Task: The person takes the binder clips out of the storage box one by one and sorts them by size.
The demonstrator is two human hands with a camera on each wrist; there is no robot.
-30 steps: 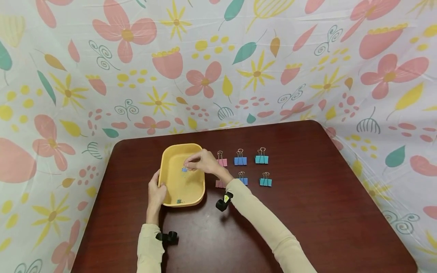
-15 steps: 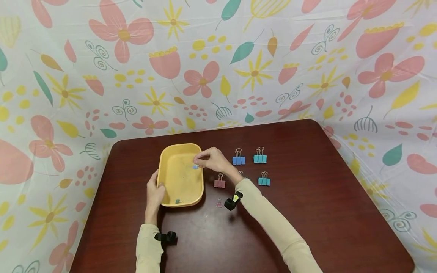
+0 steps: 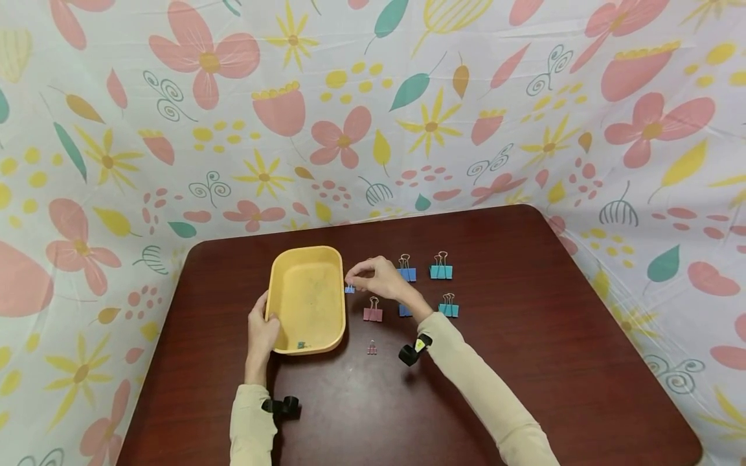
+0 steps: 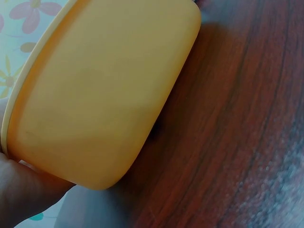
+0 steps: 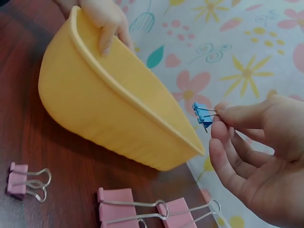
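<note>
My right hand (image 3: 380, 278) pinches a small blue binder clip (image 5: 203, 114) by its wire handles, just outside the right rim of a yellow plastic bin (image 3: 278, 272). Gripping the bin's left side is my left hand (image 3: 263, 329), its thumb over the rim; the left wrist view shows mostly the bin's outer wall (image 4: 95, 95). Inside the bin, at its near end, lies a tiny teal clip (image 3: 301, 345). On the table right of the bin stand a small pink clip (image 3: 372, 348) and a larger pink clip (image 3: 373, 314).
Further right are two teal binder clips, a far one (image 3: 441, 271) and a near one (image 3: 449, 309). A large blue clip (image 3: 408, 274) and another blue one (image 3: 405, 310) are partly behind my right hand and wrist. A floral cloth (image 3: 350, 97) hangs behind the dark wooden table (image 3: 524, 310).
My right hand has carried the small blue clip rightward, from over the bin to outside its right rim. My left hand keeps its grip. The small pink clip has come into view from behind the right arm.
</note>
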